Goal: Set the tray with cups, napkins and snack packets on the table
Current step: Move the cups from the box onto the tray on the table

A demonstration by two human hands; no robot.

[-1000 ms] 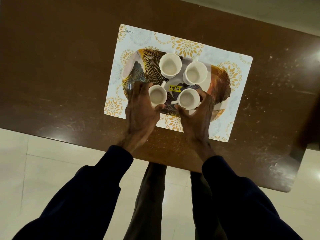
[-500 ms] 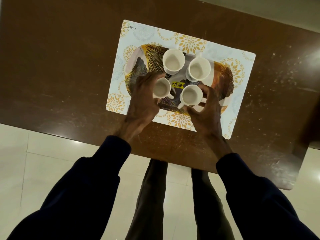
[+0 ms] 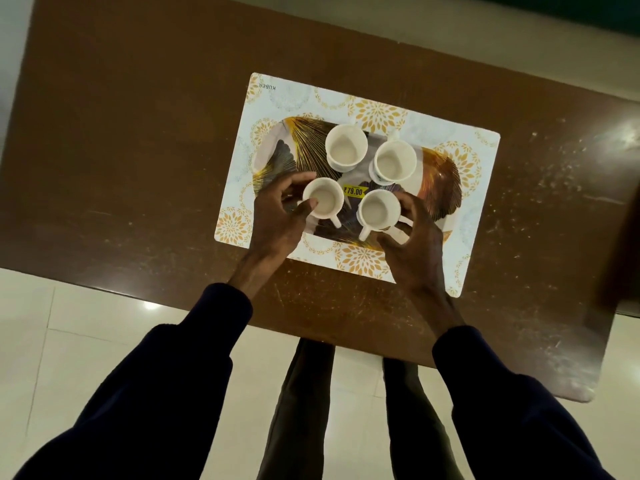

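An oval tray (image 3: 441, 183) with a gold leaf pattern and a yellow price sticker (image 3: 353, 191) lies on a white floral placemat (image 3: 398, 112). Several white cups stand on it. My left hand (image 3: 278, 216) grips the near left cup (image 3: 323, 201), thumb on its rim and fingers round its far side. My right hand (image 3: 414, 245) wraps the near right cup (image 3: 378, 209) from the right. Both near cups have their handles pointing toward me. Two more cups (image 3: 346, 148) (image 3: 395, 161) stand at the tray's far side. No napkins or snack packets are in view.
The placemat sits on a brown wooden table (image 3: 121, 150) with a scuffed surface. The table's near edge runs just past my wrists, with pale floor tiles (image 3: 69, 341) and my legs below it. A dark blurred object (image 3: 623, 237) stands at the right edge.
Both hands shifted their grip on the two near cups, which turned so their handles now point toward me. The far cups stayed put.
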